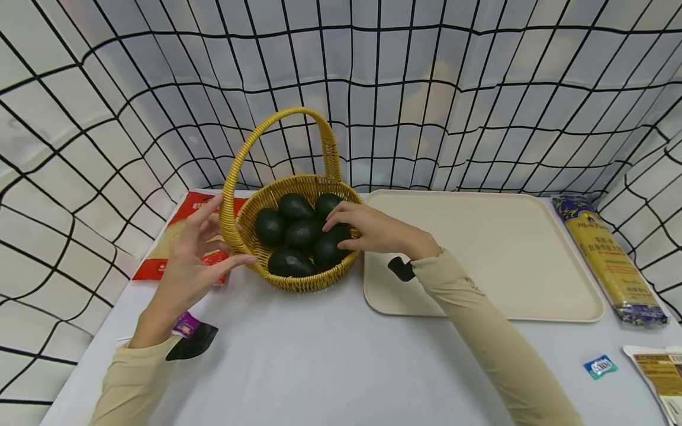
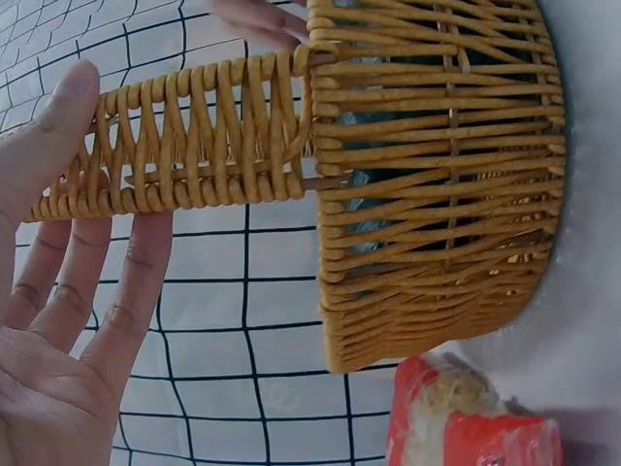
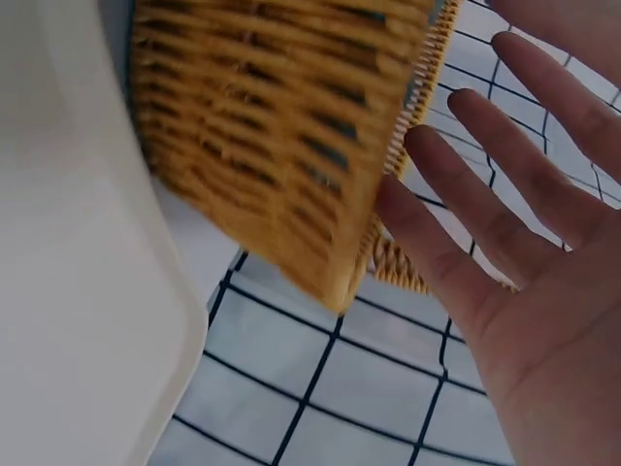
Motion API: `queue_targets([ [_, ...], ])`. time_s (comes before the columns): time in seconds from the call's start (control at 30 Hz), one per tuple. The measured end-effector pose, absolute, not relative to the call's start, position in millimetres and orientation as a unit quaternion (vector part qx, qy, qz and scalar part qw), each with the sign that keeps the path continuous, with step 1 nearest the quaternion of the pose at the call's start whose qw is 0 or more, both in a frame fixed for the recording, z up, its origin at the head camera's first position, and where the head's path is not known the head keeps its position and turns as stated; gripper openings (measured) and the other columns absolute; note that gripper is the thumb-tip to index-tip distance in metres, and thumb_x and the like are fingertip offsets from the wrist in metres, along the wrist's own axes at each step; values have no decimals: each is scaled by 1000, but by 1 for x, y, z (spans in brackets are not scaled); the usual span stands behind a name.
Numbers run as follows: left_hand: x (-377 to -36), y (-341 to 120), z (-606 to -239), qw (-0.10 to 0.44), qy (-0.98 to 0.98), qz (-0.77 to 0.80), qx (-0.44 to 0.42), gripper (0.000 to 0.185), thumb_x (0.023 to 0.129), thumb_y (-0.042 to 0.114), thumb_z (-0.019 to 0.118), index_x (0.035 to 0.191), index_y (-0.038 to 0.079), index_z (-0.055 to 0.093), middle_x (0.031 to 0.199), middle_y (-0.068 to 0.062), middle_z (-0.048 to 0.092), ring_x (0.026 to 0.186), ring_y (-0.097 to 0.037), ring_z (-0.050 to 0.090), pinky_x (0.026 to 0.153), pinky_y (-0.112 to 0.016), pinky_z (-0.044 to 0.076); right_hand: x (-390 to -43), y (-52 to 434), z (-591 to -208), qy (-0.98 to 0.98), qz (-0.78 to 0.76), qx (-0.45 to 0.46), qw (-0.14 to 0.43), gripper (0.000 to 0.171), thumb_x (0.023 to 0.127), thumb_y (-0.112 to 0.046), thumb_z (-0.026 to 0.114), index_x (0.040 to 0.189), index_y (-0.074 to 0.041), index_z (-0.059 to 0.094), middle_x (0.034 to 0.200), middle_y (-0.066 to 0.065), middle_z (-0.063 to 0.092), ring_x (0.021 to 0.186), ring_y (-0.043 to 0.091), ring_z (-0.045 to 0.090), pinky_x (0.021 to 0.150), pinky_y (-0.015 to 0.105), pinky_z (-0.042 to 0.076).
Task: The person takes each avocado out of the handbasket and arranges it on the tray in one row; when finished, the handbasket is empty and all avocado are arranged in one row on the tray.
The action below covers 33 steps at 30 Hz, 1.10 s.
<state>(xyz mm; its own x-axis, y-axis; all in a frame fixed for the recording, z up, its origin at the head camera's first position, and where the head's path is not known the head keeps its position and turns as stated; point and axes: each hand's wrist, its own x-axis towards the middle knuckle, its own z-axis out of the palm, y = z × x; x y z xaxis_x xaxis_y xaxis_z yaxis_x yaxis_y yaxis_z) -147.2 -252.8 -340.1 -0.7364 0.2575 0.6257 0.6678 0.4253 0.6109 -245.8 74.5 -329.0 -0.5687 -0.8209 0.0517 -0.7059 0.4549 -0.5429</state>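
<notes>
Head view. A yellow wicker basket (image 1: 298, 236) stands at centre frame on the white table (image 1: 319, 367), holding six dark avocados (image 1: 298, 234). The right hand (image 1: 373, 228) reaches in from the right over the rim, fingers straight and lightly spread, fingertips resting on the upper right avocados; nothing is gripped. The left hand (image 1: 194, 260), left of centre, has its fingers spread wide beside the foot of the handle (image 1: 240, 160), the thumb near the basket's lower left wall. A beige tray (image 1: 506, 248) lies just right of the basket and a red packet (image 1: 181, 236) lies to its left, behind the left hand. Judged risk: with neither hand closed on the basket, a push on the fruit could slide or tip it towards the tray, and a smooth avocado could roll from flat fingertips.

Left wrist view. The left hand (image 2: 58, 320) fills the lower left, with fingers extended and apart behind the woven handle (image 2: 184, 136); contact cannot be confirmed. The basket wall (image 2: 437, 184) occupies the right, the red packet (image 2: 466, 417) the bottom.

Right wrist view. The right hand (image 3: 524, 243), at right, shows straight, parted fingers beside the basket rim (image 3: 291, 146); the tray edge (image 3: 87, 272) runs down the left.
</notes>
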Motion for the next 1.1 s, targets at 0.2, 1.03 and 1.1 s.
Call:
queue_targets([
  [0.2,-146,-250,-345,204,-809,-478,-275,120,67,-29,81,165,9,22,119,7,64,111,-4,67,94,-15,53,-252,49,-332,851,-181,-466,160,42,93,-10,81,133,-8,70,137,9,58,134,24,52,115,34,43],
  [1.03,-143,-244,-350,182,-807,-503,-251,119,74,-32,73,168,18,19,130,15,62,115,1,66,74,-17,60,-223,106,-271,876,-200,-440,-15,57,80,-31,90,132,-20,68,122,2,63,103,22,63,90,41,55],
  [1.1,-142,-245,-350,181,-809,-502,-246,118,75,-31,72,168,19,19,131,15,62,116,2,65,67,-18,60,-222,124,-269,877,-216,-429,-29,58,79,-30,92,130,-19,68,122,2,64,104,21,63,89,40,56],
])
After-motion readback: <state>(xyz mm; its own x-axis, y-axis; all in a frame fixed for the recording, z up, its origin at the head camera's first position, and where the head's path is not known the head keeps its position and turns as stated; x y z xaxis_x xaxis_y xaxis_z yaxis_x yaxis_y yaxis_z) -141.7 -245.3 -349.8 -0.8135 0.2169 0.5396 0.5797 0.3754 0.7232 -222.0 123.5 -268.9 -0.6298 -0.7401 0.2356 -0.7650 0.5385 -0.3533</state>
